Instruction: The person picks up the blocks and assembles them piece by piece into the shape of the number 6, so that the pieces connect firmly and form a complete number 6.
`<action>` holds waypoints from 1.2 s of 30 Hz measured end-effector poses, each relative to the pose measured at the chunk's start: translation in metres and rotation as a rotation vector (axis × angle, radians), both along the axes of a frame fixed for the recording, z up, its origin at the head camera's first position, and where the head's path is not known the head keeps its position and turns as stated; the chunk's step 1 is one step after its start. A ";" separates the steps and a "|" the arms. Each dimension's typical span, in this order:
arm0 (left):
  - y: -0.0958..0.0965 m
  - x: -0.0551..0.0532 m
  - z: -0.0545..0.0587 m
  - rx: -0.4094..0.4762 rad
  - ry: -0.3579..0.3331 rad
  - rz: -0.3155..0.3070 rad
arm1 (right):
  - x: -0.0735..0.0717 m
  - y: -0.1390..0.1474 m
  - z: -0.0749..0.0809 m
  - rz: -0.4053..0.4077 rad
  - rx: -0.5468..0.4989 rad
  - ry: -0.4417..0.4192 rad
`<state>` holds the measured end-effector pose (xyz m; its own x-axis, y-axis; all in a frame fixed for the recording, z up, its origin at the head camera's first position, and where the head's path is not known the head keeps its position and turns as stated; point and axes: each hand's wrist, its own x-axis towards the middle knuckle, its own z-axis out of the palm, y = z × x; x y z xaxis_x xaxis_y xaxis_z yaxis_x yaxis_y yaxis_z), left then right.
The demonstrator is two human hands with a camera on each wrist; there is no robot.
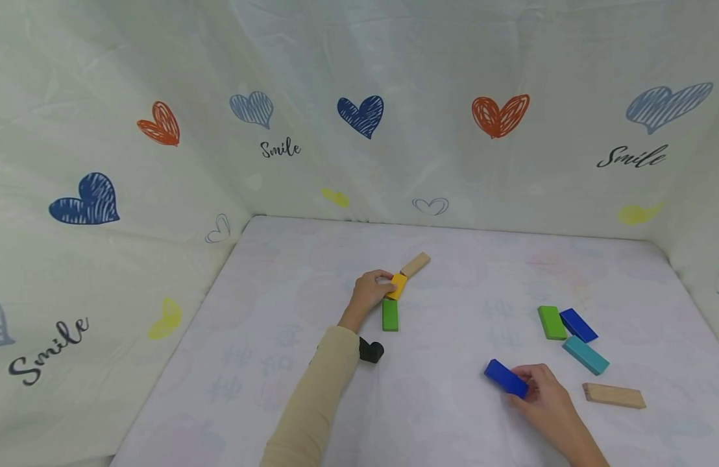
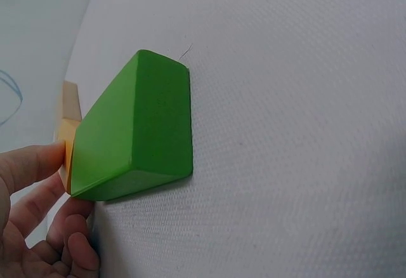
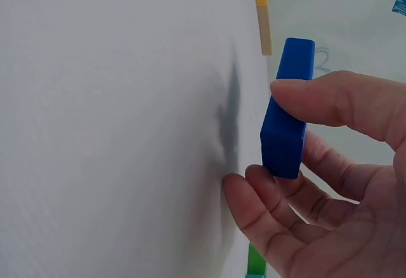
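Observation:
My left hand (image 1: pixel 371 292) pinches a yellow wooden block (image 1: pixel 398 286) lying on the table. That block sits in a bent line, between a plain wooden block (image 1: pixel 416 264) at its far end and a green block (image 1: pixel 390 315) at its near end. Seen from the left wrist, the green block (image 2: pixel 136 122) stands large in front of the fingers (image 2: pixel 32 164). In the right wrist view a blue block (image 3: pixel 288 122) is held between thumb and fingers of my right hand (image 3: pixel 336 183), above its shadow on the table.
To the right lie a second green block (image 1: pixel 551 323), another blue block (image 1: pixel 579 325) and a teal block (image 1: pixel 586 355), grouped closely. Nearer, another plain wooden block (image 1: pixel 614 395) lies flat. White cloth walls (image 1: pixel 394 175) with printed hearts border the table (image 1: pixel 441 415) at the back and sides.

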<state>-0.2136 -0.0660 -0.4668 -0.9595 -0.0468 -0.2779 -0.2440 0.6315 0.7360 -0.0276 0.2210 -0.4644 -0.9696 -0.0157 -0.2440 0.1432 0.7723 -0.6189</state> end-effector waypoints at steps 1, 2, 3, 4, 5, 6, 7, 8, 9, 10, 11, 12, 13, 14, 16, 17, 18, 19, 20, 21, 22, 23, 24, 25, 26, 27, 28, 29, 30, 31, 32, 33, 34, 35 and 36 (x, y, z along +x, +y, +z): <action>0.000 0.000 0.000 0.000 -0.001 0.001 | 0.000 -0.002 0.000 -0.001 -0.005 -0.007; 0.000 0.000 0.000 0.000 -0.002 0.002 | -0.001 -0.004 0.000 -0.004 -0.005 -0.011; 0.000 0.000 -0.001 0.001 -0.003 0.003 | -0.001 -0.005 0.000 -0.003 -0.007 -0.012; 0.000 0.000 -0.001 0.002 -0.004 0.003 | -0.002 -0.007 0.000 -0.003 -0.013 -0.010; 0.000 -0.001 -0.001 0.003 -0.005 0.004 | -0.002 -0.009 0.000 -0.002 -0.016 -0.008; -0.001 -0.001 -0.001 0.002 -0.006 0.004 | -0.003 -0.011 0.001 -0.001 -0.018 -0.005; -0.001 -0.001 -0.001 0.000 -0.006 0.003 | -0.003 -0.013 0.001 -0.001 -0.020 -0.001; -0.001 -0.001 -0.001 -0.001 -0.006 0.003 | -0.003 -0.015 0.001 0.000 -0.022 0.003; -0.001 -0.001 -0.001 0.000 -0.006 0.003 | -0.004 -0.017 0.001 0.001 -0.029 0.004; -0.001 -0.001 -0.002 -0.001 -0.007 0.003 | -0.004 -0.019 0.001 0.002 -0.033 0.005; -0.001 -0.002 -0.002 -0.001 -0.008 0.004 | -0.005 -0.021 0.001 0.000 -0.036 0.003; 0.000 -0.002 -0.002 0.000 -0.010 0.005 | -0.006 -0.023 0.001 -0.002 -0.040 0.000; 0.000 -0.002 -0.002 0.001 -0.010 0.006 | -0.007 -0.025 0.001 -0.003 -0.045 -0.002; 0.000 -0.003 -0.002 0.002 -0.011 0.007 | -0.008 -0.027 0.001 -0.002 -0.047 -0.002; 0.000 -0.003 -0.002 0.003 -0.010 0.007 | -0.009 -0.031 0.001 0.002 -0.050 0.003; 0.001 -0.003 -0.002 0.003 -0.010 0.008 | -0.010 -0.033 0.001 0.004 -0.052 0.006; 0.001 -0.003 -0.001 0.002 -0.009 0.008 | -0.011 -0.035 0.001 0.007 -0.053 0.014; 0.001 -0.003 -0.001 0.001 -0.008 0.007 | -0.012 -0.037 0.001 0.009 -0.053 0.021; 0.000 -0.003 -0.001 0.003 -0.010 0.007 | -0.012 -0.039 0.002 0.013 -0.055 0.027; 0.000 -0.003 -0.001 0.005 -0.012 0.009 | -0.013 -0.041 0.002 0.014 -0.059 0.031; 0.000 -0.003 -0.001 0.006 -0.013 0.009 | -0.014 -0.043 0.002 0.014 -0.060 0.033; 0.000 -0.003 -0.001 0.008 -0.014 0.011 | -0.015 -0.046 0.002 0.013 -0.059 0.034; 0.000 -0.003 -0.001 0.010 -0.013 0.012 | -0.016 -0.048 0.002 0.013 -0.062 0.035; 0.000 -0.003 -0.002 0.013 -0.014 0.013 | -0.018 -0.051 0.003 0.015 -0.066 0.034; -0.001 -0.003 -0.002 0.015 -0.015 0.014 | -0.019 -0.054 0.003 0.017 -0.069 0.034; -0.001 -0.003 -0.002 0.015 -0.014 0.014 | -0.020 -0.057 0.003 0.014 -0.074 0.033; -0.001 -0.003 -0.002 0.015 -0.014 0.014 | -0.021 -0.060 0.003 0.015 -0.080 0.032; -0.001 -0.003 -0.002 0.013 -0.012 0.012 | -0.021 -0.063 0.003 0.016 -0.089 0.034; -0.001 -0.003 -0.002 0.012 -0.013 0.011 | -0.022 -0.066 0.003 0.015 -0.100 0.034; -0.001 -0.003 -0.002 0.012 -0.013 0.010 | -0.023 -0.069 0.003 0.012 -0.107 0.035; -0.001 -0.002 -0.002 0.010 -0.010 0.008 | -0.023 -0.071 0.003 0.007 -0.114 0.036; -0.001 -0.002 -0.001 0.007 -0.008 0.005 | -0.024 -0.074 0.003 0.005 -0.120 0.037; -0.001 -0.002 -0.001 0.009 -0.008 0.005 | -0.024 -0.077 0.002 0.004 -0.123 0.041; -0.001 -0.002 -0.001 0.010 -0.007 0.005 | -0.024 -0.080 0.002 0.004 -0.126 0.044; -0.001 -0.002 -0.001 0.013 -0.009 0.006 | -0.025 -0.082 0.002 0.002 -0.128 0.046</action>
